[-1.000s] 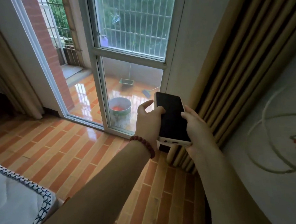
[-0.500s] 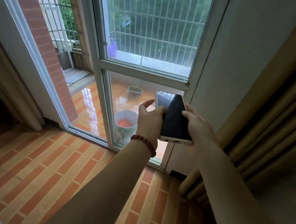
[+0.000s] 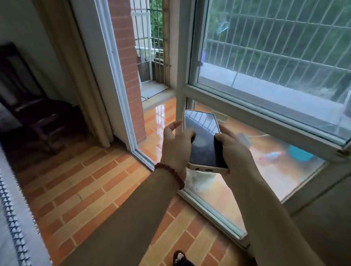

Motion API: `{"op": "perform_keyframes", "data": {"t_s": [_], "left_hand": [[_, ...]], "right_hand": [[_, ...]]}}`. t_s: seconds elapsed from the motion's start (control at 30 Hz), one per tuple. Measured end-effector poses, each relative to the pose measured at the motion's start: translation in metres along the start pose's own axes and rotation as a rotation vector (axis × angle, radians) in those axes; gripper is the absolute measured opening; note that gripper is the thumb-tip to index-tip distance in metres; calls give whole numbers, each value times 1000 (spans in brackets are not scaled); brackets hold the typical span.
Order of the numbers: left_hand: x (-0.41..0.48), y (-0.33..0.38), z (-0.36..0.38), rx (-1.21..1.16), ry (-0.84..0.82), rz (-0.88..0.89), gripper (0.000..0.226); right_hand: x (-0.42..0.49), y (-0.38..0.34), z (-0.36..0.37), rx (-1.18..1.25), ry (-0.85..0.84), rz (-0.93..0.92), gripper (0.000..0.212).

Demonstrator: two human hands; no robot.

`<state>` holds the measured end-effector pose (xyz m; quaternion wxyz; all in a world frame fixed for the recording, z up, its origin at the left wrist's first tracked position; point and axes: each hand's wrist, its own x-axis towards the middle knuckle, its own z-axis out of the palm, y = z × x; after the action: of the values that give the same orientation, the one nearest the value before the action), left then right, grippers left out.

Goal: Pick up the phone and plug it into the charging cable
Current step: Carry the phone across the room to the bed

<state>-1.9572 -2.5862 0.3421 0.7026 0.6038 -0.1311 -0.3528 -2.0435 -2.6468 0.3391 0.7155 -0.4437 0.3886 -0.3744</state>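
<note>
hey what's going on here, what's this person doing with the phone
A person is standing by a glass balcony door, holding a phone out in front with both hands. The left hand, with a beaded bracelet on its wrist, grips one long edge, and the right hand grips the other. The screen is dark and the charging port on the bottom edge faces the person. No charging cable is in view, so the phone is not yet plugged in.
</note>
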Motion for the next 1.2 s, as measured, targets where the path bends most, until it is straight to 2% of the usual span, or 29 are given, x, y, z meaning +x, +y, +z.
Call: {"op": "perform_keyframes", "data": {"t_s": [0.13,0.33,0.67,0.97,1.2], "left_hand": [[79,22,-18,-55,107,39,37],[179,60,-55,-88,294,63,36],[281,95,-158,-175,560,62,39],[410,149,-280,-169,666,70,46],[476,203,-377,-192,733,96,50]], "right_hand": [[78,5,55,42,-127,35,36],[178,10,144,-27,-313,147,40],[258,59,293,-197,-598,237,35],[329,96,463,-255,-650,219,31],[356,120,597,-264,-707,243,34]]}}
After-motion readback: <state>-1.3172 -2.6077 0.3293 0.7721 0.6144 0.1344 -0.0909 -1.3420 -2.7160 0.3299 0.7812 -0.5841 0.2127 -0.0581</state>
